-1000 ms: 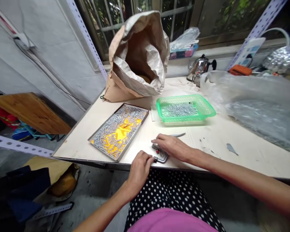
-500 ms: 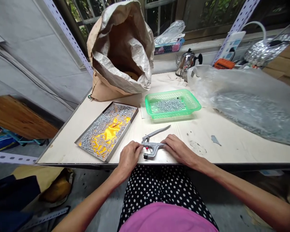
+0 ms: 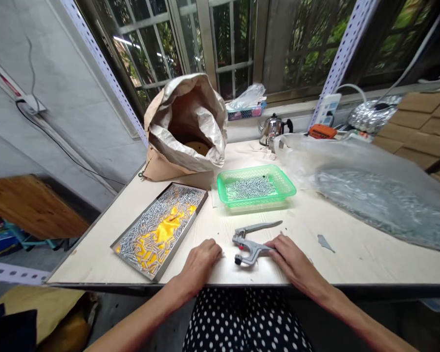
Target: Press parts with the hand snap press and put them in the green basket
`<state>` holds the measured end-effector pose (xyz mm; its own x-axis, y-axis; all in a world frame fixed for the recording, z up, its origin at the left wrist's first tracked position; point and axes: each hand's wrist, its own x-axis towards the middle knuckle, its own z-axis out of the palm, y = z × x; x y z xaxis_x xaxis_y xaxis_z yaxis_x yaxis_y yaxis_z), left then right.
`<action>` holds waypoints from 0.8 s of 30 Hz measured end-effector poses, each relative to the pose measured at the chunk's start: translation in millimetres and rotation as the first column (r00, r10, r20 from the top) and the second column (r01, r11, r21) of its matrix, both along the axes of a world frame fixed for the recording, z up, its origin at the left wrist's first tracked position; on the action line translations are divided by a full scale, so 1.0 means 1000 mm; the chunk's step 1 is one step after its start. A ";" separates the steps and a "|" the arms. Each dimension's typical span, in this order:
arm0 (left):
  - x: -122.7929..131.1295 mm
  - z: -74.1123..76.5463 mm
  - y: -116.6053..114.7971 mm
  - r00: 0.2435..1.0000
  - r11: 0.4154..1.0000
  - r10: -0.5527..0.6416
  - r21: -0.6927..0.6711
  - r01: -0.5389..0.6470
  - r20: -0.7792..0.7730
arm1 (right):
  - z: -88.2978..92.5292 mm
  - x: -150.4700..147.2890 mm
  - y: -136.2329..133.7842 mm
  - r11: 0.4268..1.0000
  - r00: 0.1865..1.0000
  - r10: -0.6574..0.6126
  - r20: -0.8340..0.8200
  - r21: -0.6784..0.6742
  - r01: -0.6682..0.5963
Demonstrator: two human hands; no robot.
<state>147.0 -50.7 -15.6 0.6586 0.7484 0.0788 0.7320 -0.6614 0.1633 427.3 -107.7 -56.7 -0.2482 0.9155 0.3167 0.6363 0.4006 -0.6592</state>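
Observation:
My right hand (image 3: 292, 260) grips one handle of grey metal snap pliers (image 3: 253, 248), just above the front part of the table. The pliers' jaws point left, with a red bit and a black tip showing, and their other handle stands apart behind. My left hand (image 3: 202, 260) rests low near the table's front edge, left of the jaws and apart from them. Its fingers are curled together; whatever lies between the fingertips is too small to make out. To its left is a shallow metal tray (image 3: 183, 237) of small silvery pieces (image 3: 141, 230) over something yellow.
A green plastic basket (image 3: 257, 201) with silvery pieces stands behind the pliers. Farther back are a large paper sack (image 3: 168, 168) and a steel kettle (image 3: 272, 128). A filled clear plastic bag (image 3: 374, 205) covers the right side. A grey scrap (image 3: 325, 243) lies right of my hand.
My left hand has come away from the jaws of the pliers. My right hand has shifted the pliers to the right. The view has tilted up, showing more window.

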 end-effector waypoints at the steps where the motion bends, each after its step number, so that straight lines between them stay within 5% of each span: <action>1: 0.007 0.013 0.011 0.999 0.999 0.005 0.034 -0.007 0.048 | 0.000 -0.003 -0.001 1.000 1.000 0.011 0.023 -0.004 -0.011; 6: 0.048 0.112 0.069 0.965 0.924 0.009 0.367 -0.108 0.261 | 0.003 -0.030 0.003 0.999 0.986 0.045 0.161 0.012 -0.048; 9: 0.039 0.144 0.098 0.969 0.882 0.108 0.429 -0.196 0.221 | 0.002 -0.046 0.009 0.997 0.978 0.050 0.201 0.046 -0.061; 12: -0.007 0.132 0.117 0.951 0.885 0.289 0.348 -0.311 0.115 | -0.005 -0.055 0.014 0.992 0.975 0.056 0.214 0.095 -0.078; 15: -0.062 0.096 0.125 0.843 0.841 0.537 0.109 -0.531 -0.036 | -0.012 -0.059 0.018 0.986 0.972 0.070 0.224 0.135 -0.102; 17: -0.087 0.071 0.125 0.803 0.807 0.590 0.047 -0.589 -0.085 | -0.016 -0.061 0.021 0.982 0.971 0.074 0.229 0.154 -0.112; 20: -0.100 0.043 0.119 0.789 0.794 0.605 -0.002 -0.608 -0.108 | -0.019 -0.062 0.023 0.981 0.970 0.076 0.229 0.158 -0.115; 24: -0.096 0.025 0.112 0.796 0.798 0.595 -0.033 -0.601 -0.114 | -0.021 -0.063 0.026 0.982 0.972 0.076 0.224 0.150 -0.112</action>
